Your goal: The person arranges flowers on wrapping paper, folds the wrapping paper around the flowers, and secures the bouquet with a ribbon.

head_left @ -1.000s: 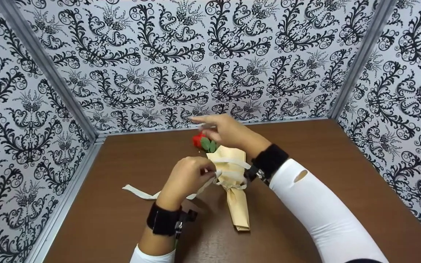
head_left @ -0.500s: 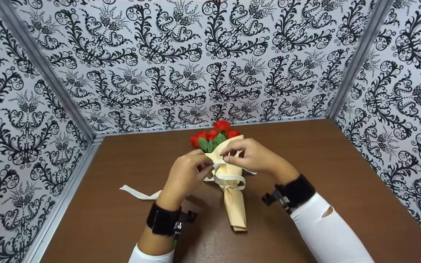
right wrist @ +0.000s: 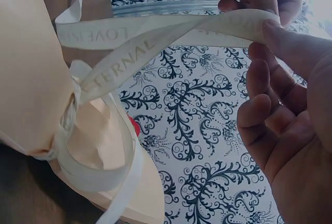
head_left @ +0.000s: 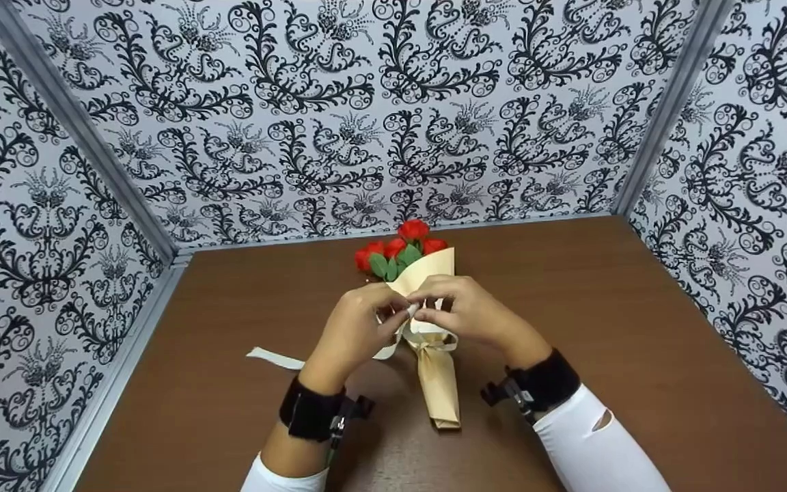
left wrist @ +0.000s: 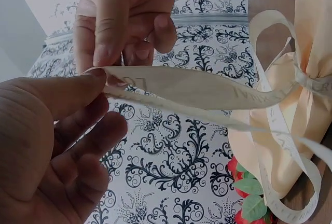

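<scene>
A bouquet of red roses (head_left: 414, 230) with green leaves (head_left: 392, 264) lies on the brown table, wrapped in cream paper (head_left: 438, 386). Tied round its narrow waist is a pale ribbon (left wrist: 192, 86), printed with lettering that includes "ETERNAL" in the right wrist view. Above the wrap, the left hand (head_left: 358, 324) pinches the ribbon between thumb and fingers. Close against it, the right hand (head_left: 472, 311) also pinches the ribbon, thumb on top (right wrist: 293, 45). Loops of ribbon hang beside the paper in both wrist views.
A loose ribbon end (head_left: 276, 358) trails on the table (head_left: 229, 424) left of the left wrist. Walls with a black-and-white scroll pattern (head_left: 339, 137) enclose the table at the back and sides, with grey metal strips (head_left: 86, 116) at the corners.
The right hand has come down from over the roses to the ribbon and met the left hand. The roses are uncovered. The ribbon's trailing end has drawn slightly to the right.
</scene>
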Motion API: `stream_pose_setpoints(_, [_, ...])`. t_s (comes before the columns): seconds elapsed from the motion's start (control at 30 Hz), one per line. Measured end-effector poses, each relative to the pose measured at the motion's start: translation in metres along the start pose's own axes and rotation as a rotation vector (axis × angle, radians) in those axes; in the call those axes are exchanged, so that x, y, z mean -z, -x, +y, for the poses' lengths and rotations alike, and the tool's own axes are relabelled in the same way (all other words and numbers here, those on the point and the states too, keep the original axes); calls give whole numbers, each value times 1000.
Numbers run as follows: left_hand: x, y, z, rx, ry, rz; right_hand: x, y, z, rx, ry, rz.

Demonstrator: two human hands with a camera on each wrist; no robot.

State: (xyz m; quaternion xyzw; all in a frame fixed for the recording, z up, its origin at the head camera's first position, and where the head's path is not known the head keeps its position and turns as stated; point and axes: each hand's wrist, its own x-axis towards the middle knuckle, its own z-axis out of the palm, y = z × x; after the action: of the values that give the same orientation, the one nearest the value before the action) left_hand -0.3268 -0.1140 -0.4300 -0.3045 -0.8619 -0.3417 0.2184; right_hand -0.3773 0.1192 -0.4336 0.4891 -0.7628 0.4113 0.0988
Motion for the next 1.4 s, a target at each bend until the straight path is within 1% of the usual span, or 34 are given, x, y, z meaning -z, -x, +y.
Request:
stream_pose_setpoints(0.13, [3,-1,-2,8,46,-65,0,2,0,8,17,44])
stream_pose_setpoints(0.2, [6,-1,-6,29,42,-89,0,2,1,8,19,51])
stream_pose_setpoints(0.3, [6,-1,-18,105,-11,-109,-1,2,2,-11,5,47])
stream_pose_setpoints(0.4, [-2,-1,-35,199,-91,-157,-2,2,4,-36,-10,43])
stream_pose_setpoints(0.43, [-6,-1,-42,224,-116,-185,-3,2,4,-38,-13,43])
stream_pose_setpoints(0.5, [-12,-1,-55,262,-154,-267,-4,1,5,-30,-8,43])
stream_pose_setpoints(0.63, [-27,2,-73,308,-203,-448,-6,1,6,-7,13,35])
stream_pose_setpoints(0.67, [-30,2,-76,311,-216,-479,-6,1,6,-3,16,33])
stream_pose_setpoints(0.77, [-38,0,-79,300,-252,-526,-6,2,7,-4,17,37])
stream_pose_setpoints(0.83, [-42,-1,-80,274,-280,-525,-5,2,7,-9,18,40])
stream_pose_setpoints(0.93, [-44,-1,-81,239,-320,-491,-4,3,7,-10,18,41])
stream_pose_setpoints(1.03, [-40,3,-82,237,-383,-443,-3,3,8,0,20,38])
stream_pose_setpoints(1.1, [-33,4,-79,247,-423,-413,-2,3,9,3,23,39])
stream_pose_setpoints(1.2, [-17,5,-71,250,-482,-377,1,3,11,-6,27,47])
stream_pose_setpoints(1.27, [-6,4,-62,237,-512,-356,4,4,11,-18,30,54])
stream_pose_setpoints(1.4, [18,6,-40,191,-553,-286,4,5,12,-36,33,57])
